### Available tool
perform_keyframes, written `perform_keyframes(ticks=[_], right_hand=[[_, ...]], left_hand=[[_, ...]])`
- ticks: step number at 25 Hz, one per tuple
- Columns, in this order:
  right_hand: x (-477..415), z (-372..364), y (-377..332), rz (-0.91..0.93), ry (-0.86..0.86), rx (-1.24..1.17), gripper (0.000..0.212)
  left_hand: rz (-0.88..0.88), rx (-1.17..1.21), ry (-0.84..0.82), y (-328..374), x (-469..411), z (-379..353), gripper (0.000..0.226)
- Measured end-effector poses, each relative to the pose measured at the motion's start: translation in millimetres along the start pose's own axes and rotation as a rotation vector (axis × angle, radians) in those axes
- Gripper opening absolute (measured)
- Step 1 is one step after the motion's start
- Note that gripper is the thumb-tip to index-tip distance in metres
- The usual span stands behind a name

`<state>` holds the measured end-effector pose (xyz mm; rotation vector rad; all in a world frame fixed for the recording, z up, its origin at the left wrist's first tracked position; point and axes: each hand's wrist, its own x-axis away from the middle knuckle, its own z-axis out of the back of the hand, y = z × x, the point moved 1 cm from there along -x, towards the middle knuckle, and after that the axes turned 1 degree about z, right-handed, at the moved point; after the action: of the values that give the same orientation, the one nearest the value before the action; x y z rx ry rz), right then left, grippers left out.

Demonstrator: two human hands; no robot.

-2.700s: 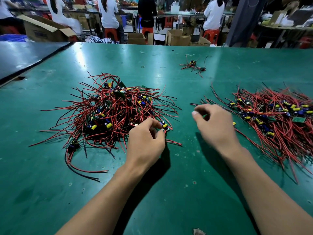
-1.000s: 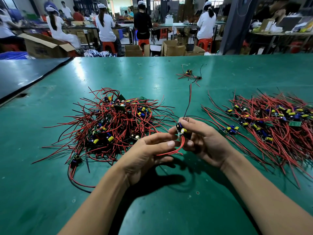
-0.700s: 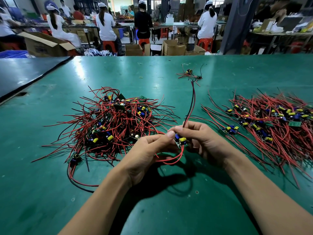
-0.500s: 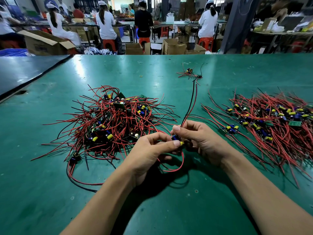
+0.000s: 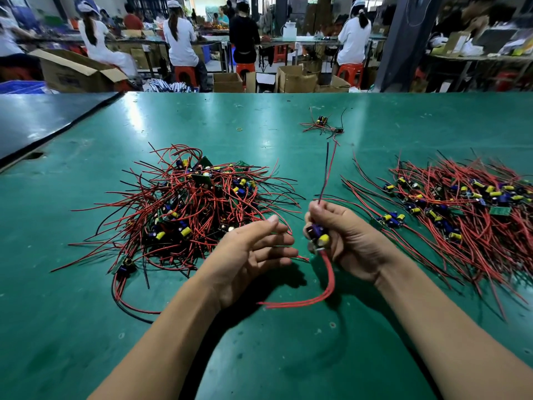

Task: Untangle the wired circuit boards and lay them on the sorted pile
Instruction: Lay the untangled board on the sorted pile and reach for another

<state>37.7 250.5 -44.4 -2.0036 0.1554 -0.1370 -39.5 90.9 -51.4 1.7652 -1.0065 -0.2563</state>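
Above the green tabletop (image 5: 259, 356), the left hand (image 5: 251, 258) is loosely spread, fingers nearly straight, holding nothing. Just beside it the right hand (image 5: 357, 243) curls around 1 wired circuit board (image 5: 318, 236); its red wires droop below the fist and 2 more rise above. The tangled pile (image 5: 196, 209) lies beyond the left hand, the sorted pile (image 5: 461, 209) right of the right hand.

Left grip (image 5: 248, 255): bare to the fingertips; short-trimmed nails show on the thumb and two fingers.
Right grip (image 5: 354, 243): bare; creased knuckles, short nail on the thumb.
Left forearm (image 5: 178, 336): bare from wrist to the near frame edge.
Right forearm (image 5: 432, 313): bare from wrist to the near right corner.
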Motion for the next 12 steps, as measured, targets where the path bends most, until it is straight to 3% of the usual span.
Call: perform_keyframes(ticks=[6,12], right_hand=[[-6,-7,12,0.054,0.092,0.184,0.035],[-3,-2,9,0.042,0.187,0.265,0.033]], left_hand=[[-0.122,0.044,-0.084,-12,-3,-10,0.030],[-0.092,-0.034,-0.073,-19,-4,-9,0.022]])
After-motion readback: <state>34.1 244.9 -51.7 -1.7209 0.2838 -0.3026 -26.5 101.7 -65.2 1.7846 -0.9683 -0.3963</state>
